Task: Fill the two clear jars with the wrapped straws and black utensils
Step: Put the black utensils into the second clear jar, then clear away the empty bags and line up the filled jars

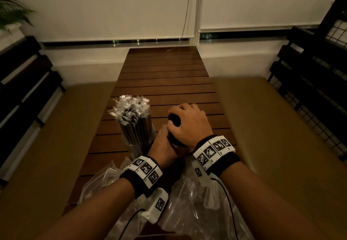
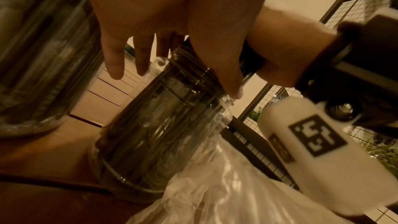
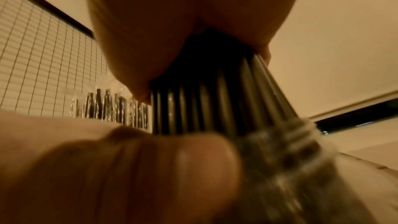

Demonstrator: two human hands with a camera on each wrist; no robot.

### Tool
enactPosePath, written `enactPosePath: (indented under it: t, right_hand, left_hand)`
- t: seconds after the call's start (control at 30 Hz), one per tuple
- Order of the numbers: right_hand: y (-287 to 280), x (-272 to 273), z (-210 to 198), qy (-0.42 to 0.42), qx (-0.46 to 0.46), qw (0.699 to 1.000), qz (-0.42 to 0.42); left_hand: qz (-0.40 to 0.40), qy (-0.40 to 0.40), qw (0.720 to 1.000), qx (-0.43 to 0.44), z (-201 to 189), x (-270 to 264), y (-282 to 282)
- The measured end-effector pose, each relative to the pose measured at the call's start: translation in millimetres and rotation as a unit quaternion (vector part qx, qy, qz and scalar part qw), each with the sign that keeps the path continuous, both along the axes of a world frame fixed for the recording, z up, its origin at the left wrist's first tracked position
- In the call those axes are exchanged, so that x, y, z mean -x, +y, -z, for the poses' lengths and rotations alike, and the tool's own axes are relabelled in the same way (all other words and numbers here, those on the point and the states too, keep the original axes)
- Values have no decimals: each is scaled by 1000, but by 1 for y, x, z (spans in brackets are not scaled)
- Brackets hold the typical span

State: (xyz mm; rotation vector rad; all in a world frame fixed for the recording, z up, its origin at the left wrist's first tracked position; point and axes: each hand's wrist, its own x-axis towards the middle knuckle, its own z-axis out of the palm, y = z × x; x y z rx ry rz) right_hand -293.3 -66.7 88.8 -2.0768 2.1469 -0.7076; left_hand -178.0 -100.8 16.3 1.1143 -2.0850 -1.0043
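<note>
Two clear jars stand near the front of the slatted wooden table (image 1: 165,82). The left jar (image 1: 138,138) is packed with wrapped straws (image 1: 131,110), seen blurred in the left wrist view (image 2: 43,57). My left hand (image 1: 164,142) grips the neck of the second jar (image 2: 161,134), thumb (image 2: 217,60) on its threaded rim. My right hand (image 1: 185,119) is curled over the top of a bunch of black utensils (image 1: 174,120), whose lower ends stand inside that jar. In the right wrist view the black utensils (image 3: 215,100) run down into the jar mouth (image 3: 290,142).
Crumpled clear plastic bags (image 1: 187,202) lie at the table's near end, against the utensil jar's base (image 2: 226,185). Tan cushioned seats (image 1: 272,127) flank the table. Dark slatted and wire-grid frames (image 1: 319,89) stand at both sides. White blinds (image 1: 112,5) hang beyond the table.
</note>
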Motion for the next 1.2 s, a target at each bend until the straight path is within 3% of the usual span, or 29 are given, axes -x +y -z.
enactPosePath:
  t: [0.13, 0.33, 0.4, 0.5, 0.63, 0.87, 0.97, 1.07, 1.2]
  right_hand:
    - [-2, 6, -19, -22, 110, 993, 36]
    - [6, 2, 6, 96, -62, 993, -30]
    - [4, 3, 6, 92, -48, 994, -28]
    - [3, 5, 8, 68, -12, 998, -13]
    - [5, 3, 15, 83, -15, 996, -21]
    - [4, 3, 11, 91, -43, 995, -25]
    - [4, 7, -1, 42, -101, 993, -44]
    - [14, 13, -23, -63, -59, 996, -30]
    - [47, 34, -53, -148, 41, 988, 13]
  left_hand:
    - [15, 36, 999, -12, -14, 0, 9]
    - [39, -40, 998, 32, -9, 0, 5]
    - [26, -73, 996, 42, -2, -1, 2]
    - [12, -59, 997, 37, -1, 1, 1]
    - [33, -85, 994, 67, -3, 1, 1]
    - [33, -148, 987, 44, 3, 1, -3]
    - [33, -65, 997, 5, -13, 3, 5]
    - [31, -22, 999, -9, -18, 2, 7]
    - [-22, -98, 990, -98, -24, -17, 9]
